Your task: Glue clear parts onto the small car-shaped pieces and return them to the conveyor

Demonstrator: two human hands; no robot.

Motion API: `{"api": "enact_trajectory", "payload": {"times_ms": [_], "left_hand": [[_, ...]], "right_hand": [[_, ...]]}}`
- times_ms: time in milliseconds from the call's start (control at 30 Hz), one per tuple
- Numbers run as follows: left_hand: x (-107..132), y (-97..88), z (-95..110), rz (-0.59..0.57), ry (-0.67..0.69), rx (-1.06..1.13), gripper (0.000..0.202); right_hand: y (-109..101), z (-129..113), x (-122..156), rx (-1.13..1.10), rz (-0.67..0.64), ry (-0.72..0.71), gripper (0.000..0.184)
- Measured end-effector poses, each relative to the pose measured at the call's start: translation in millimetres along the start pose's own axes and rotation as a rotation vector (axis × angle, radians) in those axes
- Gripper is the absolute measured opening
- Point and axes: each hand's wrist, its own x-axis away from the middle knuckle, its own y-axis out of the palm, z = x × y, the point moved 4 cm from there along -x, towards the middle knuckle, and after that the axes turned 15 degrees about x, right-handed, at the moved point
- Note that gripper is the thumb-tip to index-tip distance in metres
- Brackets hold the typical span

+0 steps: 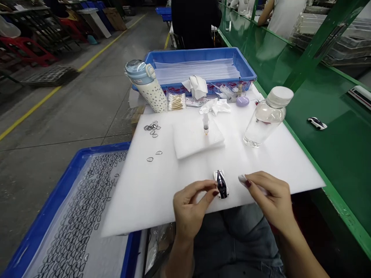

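Note:
A small black and white toy car (pixel 222 183) lies on the white foam board (pixel 162 193) near its front edge. My left hand (pixel 189 208) is just left of the car, fingers curled in a pinch, thumb tip almost touching the car; what the pinch holds is too small to make out. My right hand (pixel 268 199) is to the right of the car, fingers closed round a small white piece (pixel 242 179). A little syringe (pixel 205 123) stands on a white foam pad (pixel 194 139) beyond the car.
A clear bottle with a white cap (pixel 265 117), a dotted flask (pixel 146 85), cotton swabs (pixel 176 101), tissues and small wire loops (pixel 152 127) sit on the board. Blue trays lie at the back (pixel 246 65) and lower left (pixel 58 181). Another toy car (pixel 317 123) rests on the green bench. People stand behind.

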Motion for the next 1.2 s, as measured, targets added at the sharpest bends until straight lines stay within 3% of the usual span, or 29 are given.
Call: {"api": "enact_trajectory", "payload": {"times_ms": [67, 133, 300, 600, 800, 1200], "left_hand": [[0.3, -1.1, 7.9, -0.026, 0.210, -0.316, 0.015], [2.0, 3.2, 11.1, -0.093, 0.361, -0.497, 0.019], [9.7, 17.3, 8.2, -0.265, 0.484, -0.579, 0.026], [10.9, 15.0, 1.3, -0.288, 0.344, -0.625, 0.020], [4.8, 9.2, 2.0, -0.251, 0.190, -0.642, 0.033], [4.9, 9.9, -0.9, -0.263, 0.183, -0.667, 0.028]], "right_hand": [[12.7, 6.0, 4.4, 0.009, -0.097, 0.064, 0.019], [22.2, 8.2, 6.9, 0.032, -0.145, 0.092, 0.020], [29.8, 4.8, 4.3, 0.055, -0.193, 0.068, 0.022], [31.0, 2.5, 3.7, 0.128, -0.269, 0.083, 0.017], [35.4, 1.1, 2.2, 0.203, -0.273, 0.065, 0.011], [37.4, 0.3, 3.4, 0.240, -0.286, 0.078, 0.010]]}}
